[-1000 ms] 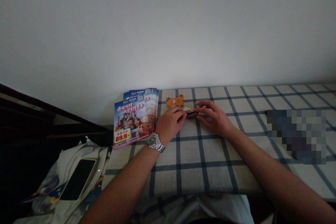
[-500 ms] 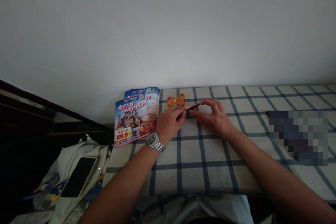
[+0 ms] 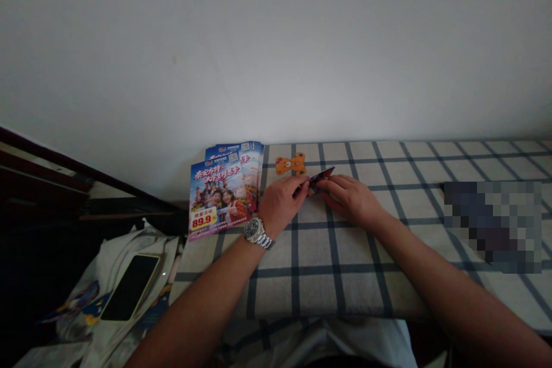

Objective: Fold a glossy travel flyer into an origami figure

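Observation:
Both my hands meet on a checked tablecloth (image 3: 328, 253) near the wall. My left hand (image 3: 282, 201), with a metal watch (image 3: 257, 232) on the wrist, pinches one end of a small folded piece of coloured paper (image 3: 319, 177). My right hand (image 3: 351, 198) grips the other end, fingers curled. The paper is tilted, its far corner lifted off the cloth. Just beyond it lies an orange bear-shaped cutout (image 3: 290, 164).
A stack of colourful flyers (image 3: 222, 190) lies at the table's left edge by the wall. Lower left, off the table, a dark phone (image 3: 129, 287) rests on a printed white bag (image 3: 107, 299). A blurred patch (image 3: 491, 224) sits right.
The folded paper has risen from flat on the cloth to tilted up. My right hand's fingers have curled in closer to it. The view has shifted slightly.

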Available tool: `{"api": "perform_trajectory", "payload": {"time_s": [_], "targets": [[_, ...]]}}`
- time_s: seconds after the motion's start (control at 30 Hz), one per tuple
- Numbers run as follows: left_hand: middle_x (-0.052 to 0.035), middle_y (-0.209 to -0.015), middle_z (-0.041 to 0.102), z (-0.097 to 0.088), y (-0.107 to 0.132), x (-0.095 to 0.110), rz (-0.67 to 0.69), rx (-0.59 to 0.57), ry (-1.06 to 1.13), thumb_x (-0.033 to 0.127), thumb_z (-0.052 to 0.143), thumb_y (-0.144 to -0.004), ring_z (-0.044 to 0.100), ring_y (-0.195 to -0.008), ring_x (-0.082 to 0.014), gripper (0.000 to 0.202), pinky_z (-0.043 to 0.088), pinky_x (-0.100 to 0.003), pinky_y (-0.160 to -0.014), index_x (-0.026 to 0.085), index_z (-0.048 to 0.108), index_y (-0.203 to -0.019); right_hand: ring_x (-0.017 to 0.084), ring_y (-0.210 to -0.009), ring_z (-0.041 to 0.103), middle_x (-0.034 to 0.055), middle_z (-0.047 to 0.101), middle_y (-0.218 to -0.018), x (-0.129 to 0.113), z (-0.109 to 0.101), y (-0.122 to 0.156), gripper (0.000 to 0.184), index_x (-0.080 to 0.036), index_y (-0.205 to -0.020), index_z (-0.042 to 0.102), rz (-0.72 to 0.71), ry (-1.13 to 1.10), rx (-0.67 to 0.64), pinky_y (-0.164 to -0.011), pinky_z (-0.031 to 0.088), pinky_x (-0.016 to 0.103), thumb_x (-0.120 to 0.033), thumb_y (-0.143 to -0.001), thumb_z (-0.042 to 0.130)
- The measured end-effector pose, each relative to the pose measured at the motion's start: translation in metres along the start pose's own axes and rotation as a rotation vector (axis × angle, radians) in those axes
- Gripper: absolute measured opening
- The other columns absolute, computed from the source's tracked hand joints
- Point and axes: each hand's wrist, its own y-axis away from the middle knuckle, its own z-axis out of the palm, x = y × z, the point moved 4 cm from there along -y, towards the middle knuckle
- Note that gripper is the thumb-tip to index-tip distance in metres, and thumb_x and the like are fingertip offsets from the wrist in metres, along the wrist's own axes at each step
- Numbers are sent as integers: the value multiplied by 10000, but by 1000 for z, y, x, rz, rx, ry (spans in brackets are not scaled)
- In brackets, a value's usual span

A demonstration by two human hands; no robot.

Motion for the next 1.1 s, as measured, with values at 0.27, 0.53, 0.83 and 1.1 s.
{"api": "perform_trajectory", "payload": {"time_s": [0.27,0.53,0.83,1.1], "targets": [[-23,-1102,783,1,1,8,36,-19,44,234,600,-1018,742,-998,-189,183,595,-326,-904,231,715,-1160,277,-1033,702,125,734,-1130,-4,0,-3,268,-225,-1294,629,6,-49,33,-893,608,427,-236,-1038,549],[-32,-1137,764,3,2,14,59,-83,36,208,645,-987,737,-1001,-190,219,595,-310,-882,223,693,-1200,262,-1012,684,104,717,-1046,-3,-2,-2,219,-234,-1229,654,-4,-19,23,-865,587,382,-232,-1050,528],[-33,-1020,799,-6,-1,7,-54,-9,-6,179,630,-980,761,-887,-198,179,579,-295,-797,206,736,-1122,272,-1023,680,109,717,-1061,-6,-5,-4,174,-214,-1185,639,-11,-20,8,-885,576,407,-242,-1037,552],[-38,-1101,792,-9,-3,3,-103,13,39,199,619,-990,760,-974,-198,214,591,-301,-882,217,721,-1177,277,-1018,684,112,726,-1084,-7,-11,-5,189,-203,-1186,662,-14,-22,15,-875,584,421,-225,-1029,559]]}}
